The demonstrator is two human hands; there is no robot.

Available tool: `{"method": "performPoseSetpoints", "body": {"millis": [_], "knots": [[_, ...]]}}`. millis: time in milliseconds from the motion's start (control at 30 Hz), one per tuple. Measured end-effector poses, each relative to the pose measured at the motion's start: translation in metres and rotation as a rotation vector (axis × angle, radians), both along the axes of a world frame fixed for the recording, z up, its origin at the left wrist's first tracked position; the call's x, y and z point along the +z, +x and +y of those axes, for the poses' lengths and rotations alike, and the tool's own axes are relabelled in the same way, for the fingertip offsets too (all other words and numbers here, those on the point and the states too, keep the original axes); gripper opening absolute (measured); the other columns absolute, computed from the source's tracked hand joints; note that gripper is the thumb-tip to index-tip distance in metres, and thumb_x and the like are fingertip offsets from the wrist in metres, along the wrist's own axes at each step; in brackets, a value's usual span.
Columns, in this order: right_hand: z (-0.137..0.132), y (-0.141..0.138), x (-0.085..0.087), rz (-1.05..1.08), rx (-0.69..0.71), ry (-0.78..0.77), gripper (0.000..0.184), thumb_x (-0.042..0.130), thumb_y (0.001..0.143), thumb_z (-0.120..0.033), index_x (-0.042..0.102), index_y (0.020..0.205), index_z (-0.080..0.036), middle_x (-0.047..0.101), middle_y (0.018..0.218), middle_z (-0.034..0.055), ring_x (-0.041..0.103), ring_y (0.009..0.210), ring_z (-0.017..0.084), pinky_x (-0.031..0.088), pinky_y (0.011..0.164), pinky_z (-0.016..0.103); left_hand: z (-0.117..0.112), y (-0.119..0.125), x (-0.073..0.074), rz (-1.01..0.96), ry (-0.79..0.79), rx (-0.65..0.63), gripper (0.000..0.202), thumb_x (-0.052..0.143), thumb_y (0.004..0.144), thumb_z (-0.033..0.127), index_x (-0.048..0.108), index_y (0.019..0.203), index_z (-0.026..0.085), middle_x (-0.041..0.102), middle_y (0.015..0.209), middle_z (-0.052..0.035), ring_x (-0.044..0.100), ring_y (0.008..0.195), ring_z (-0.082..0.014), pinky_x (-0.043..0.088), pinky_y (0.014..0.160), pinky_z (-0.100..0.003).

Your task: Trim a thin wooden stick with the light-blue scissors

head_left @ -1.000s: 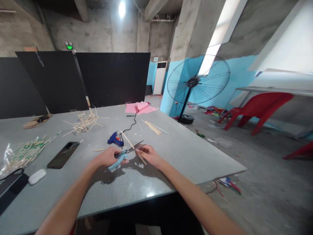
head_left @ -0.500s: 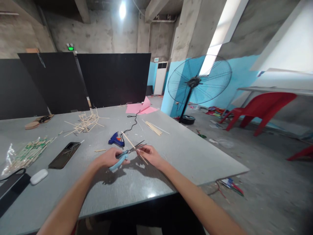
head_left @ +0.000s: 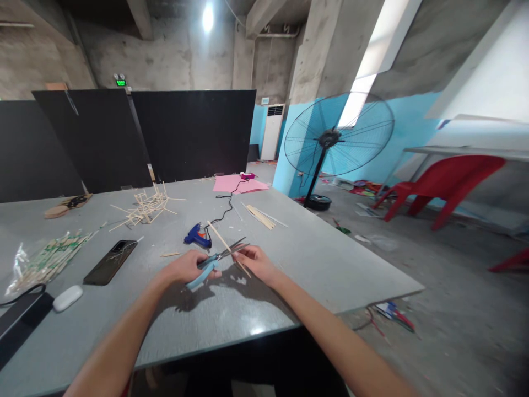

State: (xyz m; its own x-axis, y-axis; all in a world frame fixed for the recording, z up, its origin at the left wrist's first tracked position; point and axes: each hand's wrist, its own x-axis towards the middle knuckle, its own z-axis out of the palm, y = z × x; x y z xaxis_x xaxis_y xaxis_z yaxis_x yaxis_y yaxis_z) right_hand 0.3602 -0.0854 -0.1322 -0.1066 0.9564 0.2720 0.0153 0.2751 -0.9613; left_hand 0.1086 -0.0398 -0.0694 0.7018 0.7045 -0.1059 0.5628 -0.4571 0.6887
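My left hand (head_left: 189, 267) is closed around the light blue handles of a pair of scissors (head_left: 205, 274), whose blades point right and stand apart. Between the blades crosses a thin wooden stick (head_left: 220, 235), slanting from upper left to lower right. My right hand (head_left: 255, 261) pinches the stick close to the blades. Just beyond the scissors lies a blue glue gun (head_left: 197, 236) with a black cord. A short piece of stick (head_left: 170, 254) rests on the table left of the glue gun.
A stick framework (head_left: 151, 207) stands at the back left, and a bundle of loose sticks (head_left: 260, 216) lies at the back right. On the left are a phone (head_left: 111, 262), a white case (head_left: 68, 298) and bagged sticks (head_left: 49, 258). Pink paper (head_left: 227, 183) lies near the black panels.
The pink paper's raised corner has dropped flat, and a small magenta object now shows on it. Both hands, the scissors and the stick stay nearly in place.
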Motion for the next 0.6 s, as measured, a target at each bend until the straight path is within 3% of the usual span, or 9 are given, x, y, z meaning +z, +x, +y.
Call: {"method": "performPoseSetpoints", "body": {"millis": [600], "knots": [[0.0044,-0.0011,-0.0014,0.034,0.024,-0.003,0.050,0.080,0.080,-0.066,0.071,0.085,-0.016,0.057,0.068,-0.0014,0.045,0.057,0.010,0.037,0.052,0.025,-0.0001,0.0010,-0.0024,-0.007,0.022,-0.002,0.043,0.074,0.079,0.060,0.066,0.076,0.017,0.053,0.067,0.0019,0.046,0.062,-0.0135,0.031,0.056,-0.027]]}}
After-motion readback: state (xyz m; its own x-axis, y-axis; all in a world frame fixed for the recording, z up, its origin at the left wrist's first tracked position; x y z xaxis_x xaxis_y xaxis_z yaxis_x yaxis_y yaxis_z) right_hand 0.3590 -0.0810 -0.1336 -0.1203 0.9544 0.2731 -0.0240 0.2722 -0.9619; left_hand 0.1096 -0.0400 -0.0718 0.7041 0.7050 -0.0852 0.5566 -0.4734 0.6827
